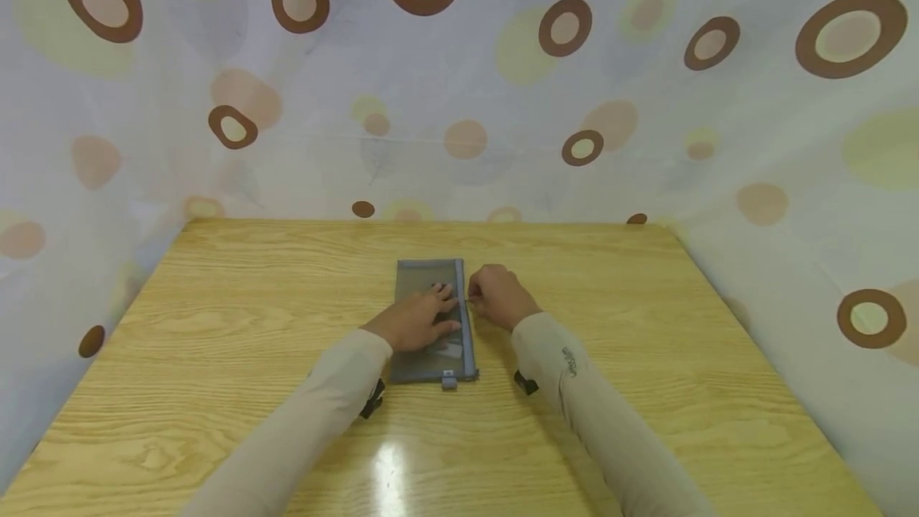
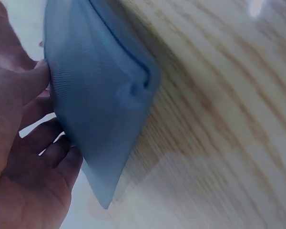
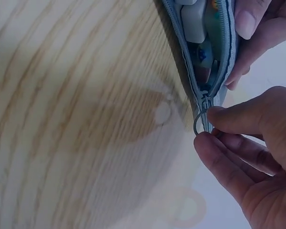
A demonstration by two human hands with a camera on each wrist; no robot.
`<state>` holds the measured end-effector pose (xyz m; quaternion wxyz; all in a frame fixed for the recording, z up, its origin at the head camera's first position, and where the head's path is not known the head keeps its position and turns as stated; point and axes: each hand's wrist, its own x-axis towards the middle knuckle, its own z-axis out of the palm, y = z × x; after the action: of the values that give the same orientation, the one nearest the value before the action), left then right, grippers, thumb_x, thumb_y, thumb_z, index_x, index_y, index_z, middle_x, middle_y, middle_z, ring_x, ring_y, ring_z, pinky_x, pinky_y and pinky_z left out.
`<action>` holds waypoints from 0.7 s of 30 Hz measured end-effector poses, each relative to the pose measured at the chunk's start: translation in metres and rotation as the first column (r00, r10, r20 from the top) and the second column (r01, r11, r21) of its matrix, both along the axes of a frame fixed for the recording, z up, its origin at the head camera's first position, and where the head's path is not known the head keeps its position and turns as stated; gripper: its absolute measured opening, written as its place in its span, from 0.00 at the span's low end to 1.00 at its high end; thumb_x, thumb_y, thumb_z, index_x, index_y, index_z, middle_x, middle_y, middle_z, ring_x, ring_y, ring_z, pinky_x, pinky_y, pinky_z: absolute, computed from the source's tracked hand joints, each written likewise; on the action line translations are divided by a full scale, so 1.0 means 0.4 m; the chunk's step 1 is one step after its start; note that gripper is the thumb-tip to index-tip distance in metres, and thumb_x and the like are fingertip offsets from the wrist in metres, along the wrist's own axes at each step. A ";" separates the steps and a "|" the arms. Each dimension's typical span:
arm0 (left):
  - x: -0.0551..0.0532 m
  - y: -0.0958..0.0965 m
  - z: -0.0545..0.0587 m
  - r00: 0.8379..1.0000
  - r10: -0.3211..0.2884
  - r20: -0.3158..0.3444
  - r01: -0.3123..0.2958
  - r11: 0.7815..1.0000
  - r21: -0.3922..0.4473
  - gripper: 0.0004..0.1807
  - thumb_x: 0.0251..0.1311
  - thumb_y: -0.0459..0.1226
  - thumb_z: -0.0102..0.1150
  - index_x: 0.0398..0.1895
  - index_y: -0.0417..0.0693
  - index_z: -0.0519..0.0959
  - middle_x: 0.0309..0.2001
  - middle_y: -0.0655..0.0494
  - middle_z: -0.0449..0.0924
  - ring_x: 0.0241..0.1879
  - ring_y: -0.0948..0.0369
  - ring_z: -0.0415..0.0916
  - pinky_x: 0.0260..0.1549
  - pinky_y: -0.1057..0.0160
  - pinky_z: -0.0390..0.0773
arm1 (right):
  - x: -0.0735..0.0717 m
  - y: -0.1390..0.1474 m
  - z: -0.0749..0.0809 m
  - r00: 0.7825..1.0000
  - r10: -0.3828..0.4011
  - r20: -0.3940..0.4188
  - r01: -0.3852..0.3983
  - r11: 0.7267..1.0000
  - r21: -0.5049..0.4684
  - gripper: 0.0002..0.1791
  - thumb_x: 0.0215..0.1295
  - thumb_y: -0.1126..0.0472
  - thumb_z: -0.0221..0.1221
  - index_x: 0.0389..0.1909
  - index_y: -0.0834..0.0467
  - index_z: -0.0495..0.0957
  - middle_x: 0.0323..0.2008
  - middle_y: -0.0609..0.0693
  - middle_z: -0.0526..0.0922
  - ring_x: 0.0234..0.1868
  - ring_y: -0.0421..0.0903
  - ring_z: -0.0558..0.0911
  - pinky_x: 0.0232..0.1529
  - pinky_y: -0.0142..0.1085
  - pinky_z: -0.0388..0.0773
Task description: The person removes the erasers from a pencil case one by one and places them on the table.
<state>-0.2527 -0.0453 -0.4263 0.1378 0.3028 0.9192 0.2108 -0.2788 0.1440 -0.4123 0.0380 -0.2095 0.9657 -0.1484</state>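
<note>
A grey-blue zip pouch (image 1: 424,271) with a see-through mesh face lies on the table. My left hand (image 1: 416,319) rests on top of it, fingers spread, and its fingertips touch the pouch in the left wrist view too. At the pouch's right edge, my right hand (image 1: 502,294) pinches the zipper's ring pull (image 3: 196,125) between thumb and fingers. Above the slider in the right wrist view, the zipper (image 3: 224,28) gapes apart. White items (image 3: 194,21) and a blue patterned piece (image 3: 201,54) show inside; the rest of the contents is hidden.
The wood-grain table (image 1: 251,301) meets a hanging cloth (image 1: 467,86) with brown rings and pastel spots at the back and sides. A small fabric tab (image 1: 448,383) sticks out at the pouch's near end. Light glares near the table's front.
</note>
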 end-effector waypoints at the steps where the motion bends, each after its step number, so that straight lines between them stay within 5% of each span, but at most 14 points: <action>1: 0.000 0.000 0.001 1.000 0.000 -0.001 0.000 1.000 -0.006 0.32 0.76 0.49 0.51 0.76 0.42 0.64 0.79 0.44 0.50 0.78 0.46 0.46 0.76 0.49 0.53 | -0.002 0.000 -0.002 1.000 -0.008 -0.005 0.008 1.000 0.002 0.04 0.67 0.70 0.63 0.34 0.63 0.86 0.36 0.54 0.85 0.38 0.50 0.84 0.40 0.41 0.85; 10: -0.006 -0.002 0.003 1.000 -0.011 -0.017 0.011 1.000 -0.013 0.32 0.76 0.49 0.51 0.75 0.41 0.65 0.78 0.43 0.51 0.78 0.46 0.47 0.75 0.49 0.54 | -0.024 0.008 -0.031 0.996 -0.085 -0.034 0.082 0.993 -0.082 0.05 0.68 0.69 0.63 0.36 0.63 0.87 0.36 0.54 0.85 0.39 0.51 0.84 0.42 0.43 0.84; 21: -0.007 0.004 -0.005 0.999 0.023 -0.030 -0.024 0.999 -0.041 0.35 0.75 0.53 0.51 0.77 0.43 0.62 0.79 0.43 0.49 0.78 0.48 0.45 0.75 0.49 0.55 | -0.033 0.006 -0.009 1.000 0.022 -0.020 -0.021 1.000 0.021 0.04 0.67 0.72 0.62 0.37 0.65 0.85 0.40 0.56 0.86 0.44 0.53 0.85 0.48 0.44 0.84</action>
<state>-0.2556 -0.0437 -0.4282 0.1277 0.2924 0.9287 0.1889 -0.2920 0.1465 -0.4159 0.0317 -0.2209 0.9653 -0.1358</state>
